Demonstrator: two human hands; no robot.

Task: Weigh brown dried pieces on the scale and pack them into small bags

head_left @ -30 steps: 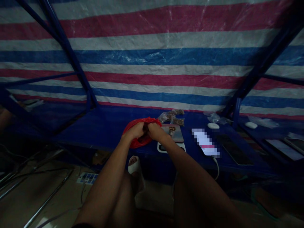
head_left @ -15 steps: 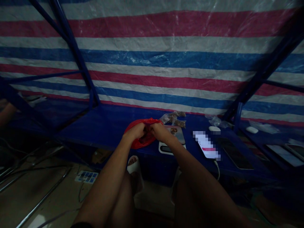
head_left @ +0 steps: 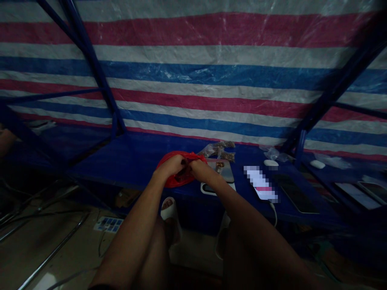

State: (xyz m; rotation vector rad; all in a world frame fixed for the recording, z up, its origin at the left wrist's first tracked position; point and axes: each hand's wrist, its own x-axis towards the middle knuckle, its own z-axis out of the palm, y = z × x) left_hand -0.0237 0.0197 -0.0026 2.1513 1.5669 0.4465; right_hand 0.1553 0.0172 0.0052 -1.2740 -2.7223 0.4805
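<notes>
A red plastic bag [head_left: 165,160] lies with its mouth open on the blue table, dark contents partly showing inside. Over its left side, my left hand [head_left: 175,163] has curled fingers, with a small dark patch by the fingertips. My right hand [head_left: 198,169] is closed too and reaches into the mouth from the right, close to the left. What the fingers pinch is hidden. Beside my right wrist is a kitchen scale [head_left: 229,173], bearing a small cup [head_left: 219,166] of brown pieces. Clear bags [head_left: 226,155] of brown bits lie behind the scale.
A lit phone [head_left: 260,183] with a white cable lies right of the scale, beside a dark phone [head_left: 298,195]. A white case [head_left: 271,163] sits behind them. Blue metal posts [head_left: 102,76] frame the table [head_left: 139,147]. A power strip [head_left: 108,224] is on the floor.
The view has shifted slightly. Both hands stay at the bag's mouth, and the fingers have moved a little inside it. The scale and phones have not moved on the table.
</notes>
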